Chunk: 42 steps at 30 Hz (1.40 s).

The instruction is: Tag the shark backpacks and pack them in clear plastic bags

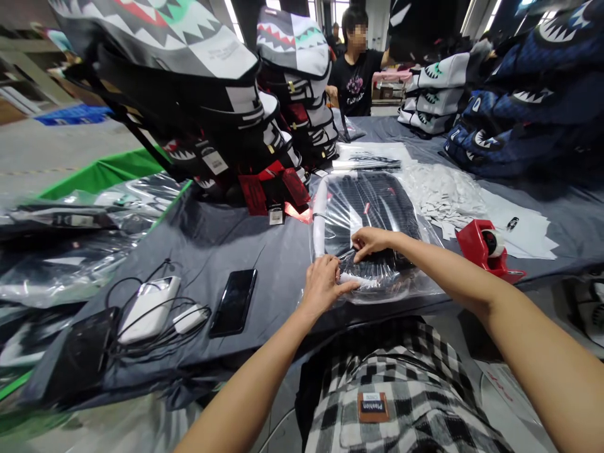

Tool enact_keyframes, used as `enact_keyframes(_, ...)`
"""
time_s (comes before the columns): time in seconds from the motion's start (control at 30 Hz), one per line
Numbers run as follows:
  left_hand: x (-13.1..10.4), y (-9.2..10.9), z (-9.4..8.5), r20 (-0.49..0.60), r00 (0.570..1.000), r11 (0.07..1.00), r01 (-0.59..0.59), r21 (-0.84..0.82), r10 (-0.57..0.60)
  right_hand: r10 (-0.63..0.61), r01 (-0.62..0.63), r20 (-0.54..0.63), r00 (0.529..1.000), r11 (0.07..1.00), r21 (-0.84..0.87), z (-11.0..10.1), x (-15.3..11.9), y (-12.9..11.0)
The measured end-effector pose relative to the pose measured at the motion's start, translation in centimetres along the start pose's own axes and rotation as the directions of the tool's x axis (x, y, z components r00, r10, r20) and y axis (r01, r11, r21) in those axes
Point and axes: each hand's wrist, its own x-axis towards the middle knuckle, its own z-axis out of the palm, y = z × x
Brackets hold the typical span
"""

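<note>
A black and white bag in clear plastic wrap (382, 204) lies flat on the dark table cover near the table's front edge. My left hand (325, 283) rests on the lower left corner of the wrap, thumb and fingers spread apart. Over the middle of the packed bag is my right hand (370, 243), its fingers bent and drawn together on the plastic; whether they pinch a bit of it is too small to make out. A white strip shows beneath the film beside the right fingers.
Stacked shark-face backpacks (226, 113) stand at the back left, blue bags (523, 119) at the back right. A red tape dispenser (481, 248) is right of the wrap. A phone (233, 302) and cabled white power bank (150, 308) lie left. A person (356, 78) stands across the table.
</note>
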Motion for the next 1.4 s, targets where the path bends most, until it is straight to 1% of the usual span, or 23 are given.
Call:
enact_keyframes(0.03,0.0,0.0,0.0,-0.001,1.000,1.000,-0.002,-0.003,0.002,0.010,-0.013,-0.129,0.992,1.000,-0.017,0.1,-0.6,-0.1)
enact_keyframes(0.07,0.1,0.0,0.0,-0.003,1.000,1.000,-0.005,-0.004,0.005,0.000,-0.007,-0.248,0.969,1.000,-0.025,0.2,-1.3,-0.4)
enact_keyframes(0.1,0.1,-0.1,0.0,-0.004,1.000,1.000,-0.008,-0.003,0.008,-0.032,0.026,-0.332,0.943,0.999,-0.022,0.6,-1.9,-0.8)
enact_keyframes(0.13,0.2,-0.1,0.0,-0.004,1.000,1.000,-0.012,-0.002,0.012,-0.075,0.078,-0.365,0.928,0.997,-0.007,1.1,-2.5,-1.2)
enact_keyframes(0.17,0.3,-0.2,0.0,-0.003,1.000,1.000,-0.015,-0.002,0.015,-0.119,0.133,-0.348,0.930,0.991,0.016,1.8,-3.0,-1.6)
enact_keyframes(0.23,0.3,-0.3,0.1,0.002,1.000,1.000,-0.020,-0.002,0.020,-0.174,0.194,-0.224,0.959,0.979,0.069,3.1,-3.4,-2.1)
enact_keyframes(0.33,0.1,-0.5,0.2,0.016,1.000,1.000,-0.022,-0.004,0.022,-0.166,0.166,-0.015,0.986,0.975,0.149,4.7,-2.8,-1.8)
enact_keyframes(0.4,-0.1,-0.7,0.3,0.030,0.999,0.999,-0.033,-0.021,0.034,-0.170,0.159,0.045,0.984,0.970,0.181,5.1,-2.1,-1.1)
enact_keyframes(0.53,0.0,-1.3,0.5,0.082,0.994,0.995,-0.067,-0.080,0.073,-0.178,0.167,0.047,0.983,0.971,0.170,5.2,-0.9,-0.1)
enact_keyframes(0.63,0.8,-1.8,-0.2,0.179,0.976,0.990,-0.108,-0.090,0.123,-0.146,0.134,0.040,0.989,0.967,0.217,4.8,-0.7,-0.4)
enact_keyframes(0.67,1.1,-2.0,-0.7,0.218,0.967,0.989,-0.119,-0.086,0.135,-0.131,0.127,0.001,0.991,0.966,0.225,4.6,-0.8,-0.7)
enact_keyframes(0.73,1.4,-2.1,-2.0,0.302,0.942,0.989,-0.132,-0.072,0.148,-0.116,0.155,-0.178,0.977,0.962,0.223,4.1,-2.0,-1.4)
enact_keyframes(0.77,1.4,-2.0,-2.7,0.341,0.927,0.988,-0.139,-0.064,0.153,-0.122,0.190,-0.300,0.946,0.959,0.212,3.9,-3.1,-1.8)
enact_keyframes(0.83,1.0,-1.7,-4.0,0.365,0.917,0.987,-0.150,-0.051,0.158,-0.137,0.259,-0.534,0.834,0.953,0.160,4.1,-6.2,-2.2)
enact_keyframes(0.87,0.6,-1.4,-4.5,0.326,0.933,0.988,-0.147,-0.042,0.152,-0.141,0.277,-0.618,0.773,0.952,0.128,4.5,-8.1,-2.1)
enact_keyframes(0.93,-0.3,-0.6,-5.0,0.150,0.982,0.993,-0.118,0.005,0.116,-0.143,0.263,-0.721,0.679,0.963,0.057,5.8,-12.0,-1.5)
enact_keyframes(1.0,-0.9,0.2,-4.7,-0.017,0.996,0.992,-0.089,0.085,0.090,-0.185,0.238,-0.762,0.620,0.970,-0.042,7.7,-15.4,-0.2)
enact_keyframes(1.03,-1.0,0.5,-4.4,-0.046,0.994,0.988,-0.088,0.131,0.094,-0.206,0.210,-0.780,0.591,0.973,-0.097,8.7,-16.7,0.7)
enact_keyframes(1.1,-0.5,0.9,-3.4,0.009,0.995,0.974,-0.101,0.205,0.102,-0.208,0.130,-0.821,0.531,0.978,-0.164,10.4,-18.7,2.4)
enact_keyframes(1.2,1.0,0.5,-1.7,0.173,0.985,0.976,-0.036,0.214,-0.002,-0.094,-0.014,-0.899,0.427,0.994,-0.111,11.9,-20.6,4.4)
enact_keyframes(1.27,2.0,0.0,-0.8,0.242,0.968,0.981,0.025,0.192,-0.072,-0.025,-0.076,-0.935,0.353,0.996,-0.055,12.3,-21.5,5.2)
enact_keyframes(1.33,2.5,-0.3,-0.4,0.271,0.959,0.983,0.038,0.178,-0.086,0.010,-0.115,-0.955,0.295,0.993,-0.025,12.3,-22.2,5.8)
enact_keyframes(1.4,2.6,-0.3,-0.6,0.281,0.956,0.987,0.040,0.154,-0.083,0.041,-0.147,-0.968,0.246,0.989,0.005,12.0,-22.8,6.5)
